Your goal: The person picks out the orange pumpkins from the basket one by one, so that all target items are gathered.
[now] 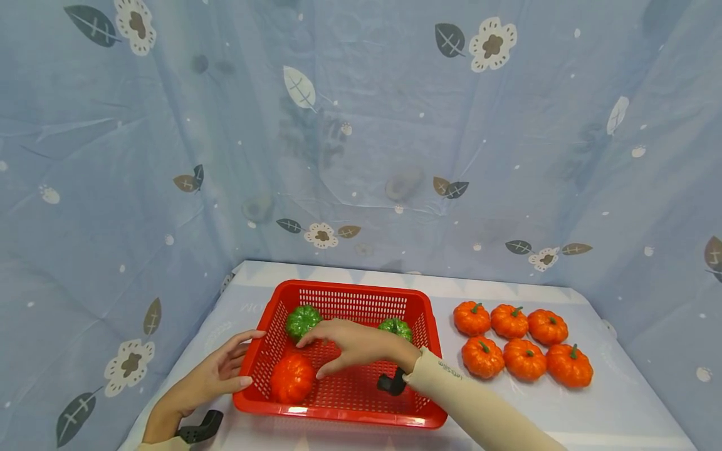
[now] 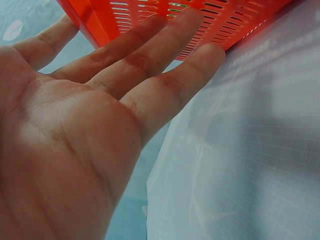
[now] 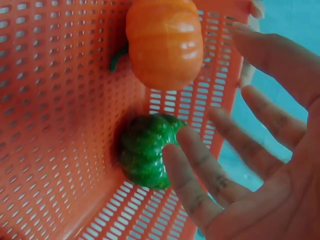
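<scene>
A red slotted basket (image 1: 361, 410) holds an orange pumpkin (image 1: 292, 378) at its near left, a green pumpkin (image 1: 303, 322) at its far left and another green pumpkin (image 1: 397, 327) on the right, partly hidden by my right wrist. My right hand (image 1: 356, 343) hovers over the basket, fingers spread and holding nothing. In the right wrist view its fingers (image 3: 197, 162) overlap the green pumpkin (image 3: 150, 150); contact is unclear. My left hand (image 1: 210, 377) is at the basket's left side, thumb by the rim. Its fingers (image 2: 150, 65) extend loosely along the outer wall.
To the right of the basket, several orange pumpkins (image 1: 526, 359) sit in two rows on the white-and-blue tablecloth (image 1: 620, 407). Blue patterned curtains (image 1: 372, 156) hang behind the table and along both sides.
</scene>
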A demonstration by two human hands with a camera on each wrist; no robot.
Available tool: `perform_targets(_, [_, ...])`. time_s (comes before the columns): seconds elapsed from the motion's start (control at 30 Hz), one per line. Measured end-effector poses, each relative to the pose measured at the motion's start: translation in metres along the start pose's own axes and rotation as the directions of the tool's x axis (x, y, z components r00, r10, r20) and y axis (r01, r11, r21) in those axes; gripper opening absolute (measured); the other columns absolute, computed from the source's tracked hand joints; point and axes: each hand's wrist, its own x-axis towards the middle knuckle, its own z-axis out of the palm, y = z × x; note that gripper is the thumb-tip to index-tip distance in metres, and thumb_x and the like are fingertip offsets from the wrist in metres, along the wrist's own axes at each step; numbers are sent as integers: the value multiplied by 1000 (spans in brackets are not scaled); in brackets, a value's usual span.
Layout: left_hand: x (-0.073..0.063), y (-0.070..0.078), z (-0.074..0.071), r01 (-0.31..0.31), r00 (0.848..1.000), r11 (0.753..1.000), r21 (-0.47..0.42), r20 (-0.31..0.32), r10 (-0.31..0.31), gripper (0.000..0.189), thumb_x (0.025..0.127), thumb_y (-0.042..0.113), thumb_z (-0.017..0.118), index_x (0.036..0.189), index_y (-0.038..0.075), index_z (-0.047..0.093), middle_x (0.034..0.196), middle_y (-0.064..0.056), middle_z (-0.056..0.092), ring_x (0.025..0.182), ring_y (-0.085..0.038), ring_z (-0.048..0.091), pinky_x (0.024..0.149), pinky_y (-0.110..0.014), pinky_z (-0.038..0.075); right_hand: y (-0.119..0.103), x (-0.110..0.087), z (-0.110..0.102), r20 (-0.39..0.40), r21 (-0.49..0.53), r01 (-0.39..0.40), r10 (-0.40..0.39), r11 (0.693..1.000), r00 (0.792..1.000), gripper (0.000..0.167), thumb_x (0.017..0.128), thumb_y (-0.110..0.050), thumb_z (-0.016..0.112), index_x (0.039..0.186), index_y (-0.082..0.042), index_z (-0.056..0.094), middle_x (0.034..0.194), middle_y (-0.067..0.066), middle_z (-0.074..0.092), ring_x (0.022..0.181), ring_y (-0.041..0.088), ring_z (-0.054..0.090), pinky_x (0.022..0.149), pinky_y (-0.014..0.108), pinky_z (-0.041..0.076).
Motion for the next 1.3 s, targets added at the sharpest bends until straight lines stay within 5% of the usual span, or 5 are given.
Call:
perform_targets(0.5, [1,0,2,-9,1000,1000,-13,12,10,76,96,5,67,160,15,28,154,-32,35,134,-48,46,97,-36,55,-11,28,15,194,-153,45,-14,987,981,56,93,-40,77,142,-20,61,150,-5,52,141,5,40,115,26,30])
perform_targets(0.8, [0,0,1,-14,1000,1000,-25,27,15,76,97,3,65,161,15,26,154,-33,33,133,-46,47,97,-37,55,-16,30,20,195,-244,-14,63,970,979,65,86,-47,83,144,-30,59,126,-7,52,110,5,44,91,16,37])
perform_targets(1.03, [0,-1,0,-16,999,999,-28,33,17,75,97,3,65,161,15,26,155,-33,33,134,-47,46,98,-36,55,-16,32,23,212,-287,11,52,958,976,64,87,-48,81,142,-24,59,147,-8,53,136,6,44,113,21,32])
perform_targets(1.3, [1,1,-1,8,1000,1000,-18,18,-8,75,97,5,66,160,16,28,155,-32,33,135,-45,46,98,-35,55,-10,31,22,189,-257,-51,101,965,977,61,93,-57,70,141,-22,58,129,-12,63,115,3,56,101,17,42])
